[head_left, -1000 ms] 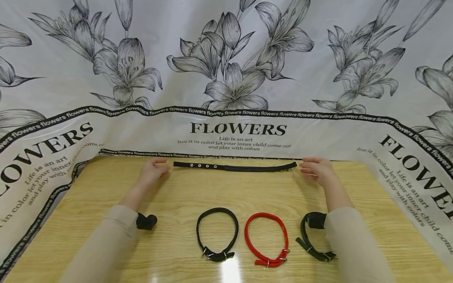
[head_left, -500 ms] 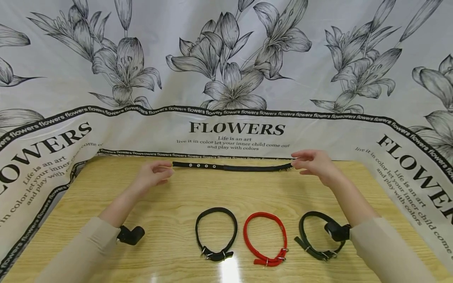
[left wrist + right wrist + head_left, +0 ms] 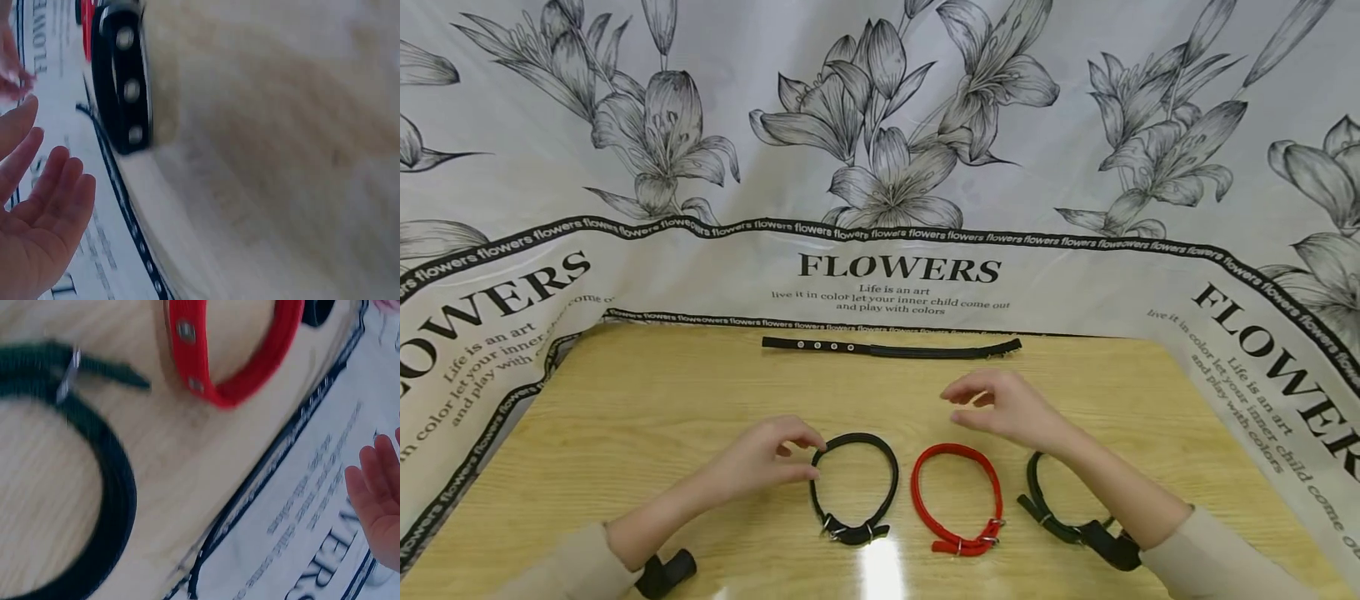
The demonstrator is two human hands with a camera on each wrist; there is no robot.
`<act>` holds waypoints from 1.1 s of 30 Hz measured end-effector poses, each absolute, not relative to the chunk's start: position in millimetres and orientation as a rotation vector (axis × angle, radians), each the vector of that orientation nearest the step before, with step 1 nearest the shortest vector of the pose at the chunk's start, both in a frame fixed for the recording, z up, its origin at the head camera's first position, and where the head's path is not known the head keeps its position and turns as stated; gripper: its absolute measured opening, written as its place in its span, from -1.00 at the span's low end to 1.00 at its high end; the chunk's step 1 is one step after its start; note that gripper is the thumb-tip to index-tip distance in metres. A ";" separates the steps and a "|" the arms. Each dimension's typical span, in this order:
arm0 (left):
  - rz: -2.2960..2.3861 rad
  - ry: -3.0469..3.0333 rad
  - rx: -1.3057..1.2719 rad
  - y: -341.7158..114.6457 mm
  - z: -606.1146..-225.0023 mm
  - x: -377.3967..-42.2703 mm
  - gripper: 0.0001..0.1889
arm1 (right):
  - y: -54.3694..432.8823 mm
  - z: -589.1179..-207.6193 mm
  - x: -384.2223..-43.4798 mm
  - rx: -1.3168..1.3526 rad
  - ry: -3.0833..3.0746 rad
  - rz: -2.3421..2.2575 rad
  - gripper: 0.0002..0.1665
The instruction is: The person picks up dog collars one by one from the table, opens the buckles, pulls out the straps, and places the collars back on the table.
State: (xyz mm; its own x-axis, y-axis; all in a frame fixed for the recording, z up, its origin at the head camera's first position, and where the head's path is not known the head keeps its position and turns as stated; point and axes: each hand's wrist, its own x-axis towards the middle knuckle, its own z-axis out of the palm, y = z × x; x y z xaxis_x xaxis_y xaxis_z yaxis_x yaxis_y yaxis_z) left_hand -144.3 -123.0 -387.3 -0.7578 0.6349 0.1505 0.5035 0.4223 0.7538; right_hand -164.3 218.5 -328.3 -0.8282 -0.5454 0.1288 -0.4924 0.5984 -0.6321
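My left hand (image 3: 767,457) hovers at the left side of a round buckled black collar (image 3: 896,483), fingers loosely bent and holding nothing. In the left wrist view that collar's metal-eyeleted band (image 3: 142,69) appears apart from the fingers. My right hand (image 3: 1006,410), relaxed and holding nothing, is over the table just beyond a red collar (image 3: 957,449), which is buckled into a ring. A dark green collar (image 3: 1036,487), also looped, lies at the right, partly hidden by the right forearm. Straightened out along the far table edge is another black collar (image 3: 917,352), with a row of eyelets.
The wooden table (image 3: 647,400) ends at a white cloth (image 3: 895,287) printed with flowers and lettering, which hangs behind and at both sides. Black wrist cameras are strapped at both sleeves, the left one (image 3: 666,573) low over the table.
Both hands have come away from the ends of the straight black collar, back toward the near collars. The left moved right to the black ring; the straight collar stays at the far edge.
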 end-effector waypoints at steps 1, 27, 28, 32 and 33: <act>1.213 2.515 1.078 -119.2 -389.0 -140.1 -0.73 | 212.2 -331.6 -161.1 -0.971 2.739 -1.006 -0.75; 0.735 2.648 1.433 -77.8 -409.7 -98.7 -0.83 | 131.2 -393.7 -117.1 -1.691 2.533 -0.485 -0.78; 0.732 2.648 1.430 -77.8 -409.8 -98.5 -0.84 | 131.0 -394.5 -116.7 -1.684 2.535 -0.480 -0.79; 0.741 2.642 1.425 -77.9 -411.1 -98.1 -0.88 | 131.0 -397.4 -115.2 -1.666 2.539 -0.469 -0.83; 0.748 2.639 1.426 -78.3 -411.7 -98.1 -0.88 | 131.2 -397.8 -114.8 -1.662 2.541 -0.467 -0.83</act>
State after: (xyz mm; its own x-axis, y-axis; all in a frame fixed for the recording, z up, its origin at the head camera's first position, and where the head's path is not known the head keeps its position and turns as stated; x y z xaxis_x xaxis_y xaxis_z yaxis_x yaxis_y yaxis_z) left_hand -98.1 -78.3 -411.7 -0.5736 0.7991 0.1799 0.7747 0.4579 0.4360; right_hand -114.8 131.2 -397.8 -0.4127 -0.9046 0.1067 -0.8835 0.3691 -0.2885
